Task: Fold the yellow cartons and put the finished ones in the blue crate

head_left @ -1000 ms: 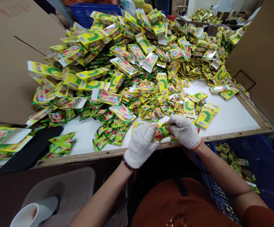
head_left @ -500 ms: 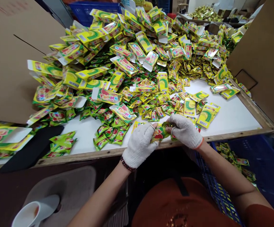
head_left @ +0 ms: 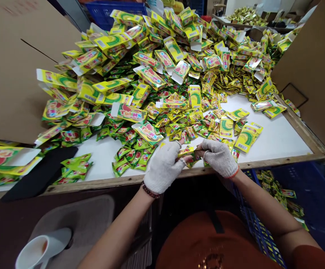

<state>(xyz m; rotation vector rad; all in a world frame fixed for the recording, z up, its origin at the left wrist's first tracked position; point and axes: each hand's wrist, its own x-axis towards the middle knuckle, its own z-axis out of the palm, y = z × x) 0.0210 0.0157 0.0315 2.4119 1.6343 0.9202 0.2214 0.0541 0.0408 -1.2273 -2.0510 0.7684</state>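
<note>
A small yellow box (head_left: 186,151) is held above the near edge of a white table (head_left: 277,136) by the gloved left hand (head_left: 163,166), thumb and fingers closed on it. The gloved right hand (head_left: 218,157) is placed at the box's right end, fingers bent; whether anything is gripped there cannot be told. Beyond, green packets (head_left: 135,155) are scattered before heaped cartons (head_left: 152,78). A blue crate (head_left: 319,209) is seen below, at right.

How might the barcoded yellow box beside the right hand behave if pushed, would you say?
The yellow box would probably slide rather than roll, given its broad flat face. Its card-like look suggests some stiffness, though it may dent if squeezed.
</note>
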